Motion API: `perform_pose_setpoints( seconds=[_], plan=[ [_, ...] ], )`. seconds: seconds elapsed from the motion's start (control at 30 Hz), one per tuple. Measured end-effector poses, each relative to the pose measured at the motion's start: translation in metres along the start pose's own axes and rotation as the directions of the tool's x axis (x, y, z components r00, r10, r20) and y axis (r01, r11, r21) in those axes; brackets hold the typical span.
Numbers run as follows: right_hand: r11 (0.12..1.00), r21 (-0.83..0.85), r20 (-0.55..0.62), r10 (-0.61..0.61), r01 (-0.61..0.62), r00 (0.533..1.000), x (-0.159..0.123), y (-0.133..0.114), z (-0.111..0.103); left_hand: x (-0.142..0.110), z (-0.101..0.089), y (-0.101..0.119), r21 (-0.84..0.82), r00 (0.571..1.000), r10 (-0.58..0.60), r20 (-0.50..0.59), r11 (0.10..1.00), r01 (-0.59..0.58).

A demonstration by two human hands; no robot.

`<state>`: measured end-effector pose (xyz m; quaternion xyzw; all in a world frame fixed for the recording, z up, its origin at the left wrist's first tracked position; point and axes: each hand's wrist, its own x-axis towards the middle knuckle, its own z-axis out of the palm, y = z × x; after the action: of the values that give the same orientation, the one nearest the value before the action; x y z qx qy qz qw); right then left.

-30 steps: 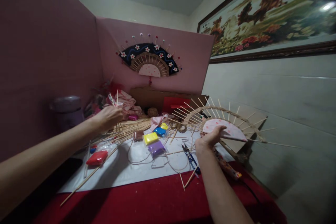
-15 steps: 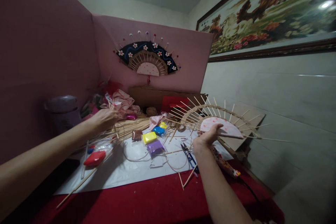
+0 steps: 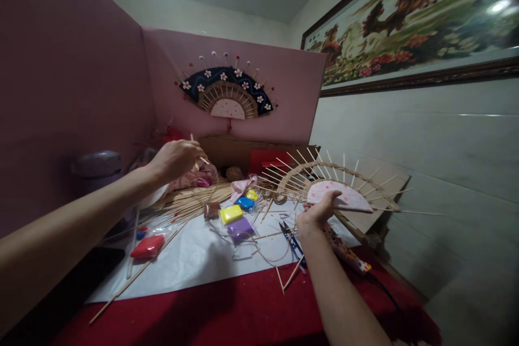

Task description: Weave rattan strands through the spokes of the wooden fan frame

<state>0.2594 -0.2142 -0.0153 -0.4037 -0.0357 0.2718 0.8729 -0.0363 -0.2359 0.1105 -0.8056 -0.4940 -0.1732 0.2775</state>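
In my right hand (image 3: 318, 215) is a fan frame (image 3: 341, 195), gripped by its pale half-round base with pink dots. Thin sticks fan out from that base, and a woven cord band runs across them. My left hand (image 3: 178, 158) is closed around a few short thin wooden sticks (image 3: 192, 138), held up above the table's back left. Below it lies a spread of long thin sticks (image 3: 194, 198). Blue thread snips (image 3: 292, 243) rest beside my right wrist.
Packets of yellow (image 3: 231, 214), purple (image 3: 240, 230) and red clay (image 3: 147, 247) lie on a white sheet (image 3: 182, 265) over a red cloth (image 3: 251, 308). A finished dark flowered fan (image 3: 224, 73) hangs on the pink panel. A glue gun (image 3: 348, 257) sits at right.
My left hand has moved right and up with the sticks, away from the heap of cloth. My right hand and the fan frame have stayed nearly still.
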Motion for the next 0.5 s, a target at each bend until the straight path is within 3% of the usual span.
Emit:
perform_pose_setpoints(
  seconds=[0.1,0.13,0.23,0.3,0.33,0.4,0.5],
  plan=[
    [1.000,-0.013,-0.016,-0.003,0.003,1.000,0.003,0.004,-0.001,0.022,-0.012,0.021,-0.042,0.992,0.041,-0.123,0.998,-0.046],
    [1.000,-0.017,-0.023,-0.004,0.004,1.000,0.004,0.006,-0.001,0.031,-0.016,0.028,-0.108,0.968,0.062,-0.242,0.990,-0.091],
    [0.999,-0.031,-0.013,-0.013,0.013,1.000,0.008,0.009,-0.001,0.059,-0.023,0.046,-0.314,0.831,0.016,-0.556,0.922,-0.228],
    [0.999,-0.041,-0.012,-0.008,0.008,1.000,0.010,0.009,-0.001,0.074,-0.024,0.059,-0.470,0.744,-0.096,-0.662,0.826,-0.311],
    [0.999,-0.045,-0.024,-0.004,0.003,1.000,0.011,0.010,-0.001,0.078,-0.024,0.065,-0.525,0.724,-0.126,-0.678,0.773,-0.357],
    [0.999,-0.047,-0.059,0.014,-0.017,0.998,0.012,0.009,0.000,0.078,-0.023,0.074,-0.570,0.771,-0.041,-0.636,0.699,-0.433],
    [0.999,-0.037,-0.057,0.016,-0.018,0.998,0.011,0.008,0.000,0.062,-0.023,0.076,-0.459,0.843,0.286,-0.456,0.735,-0.498]
  ],
)
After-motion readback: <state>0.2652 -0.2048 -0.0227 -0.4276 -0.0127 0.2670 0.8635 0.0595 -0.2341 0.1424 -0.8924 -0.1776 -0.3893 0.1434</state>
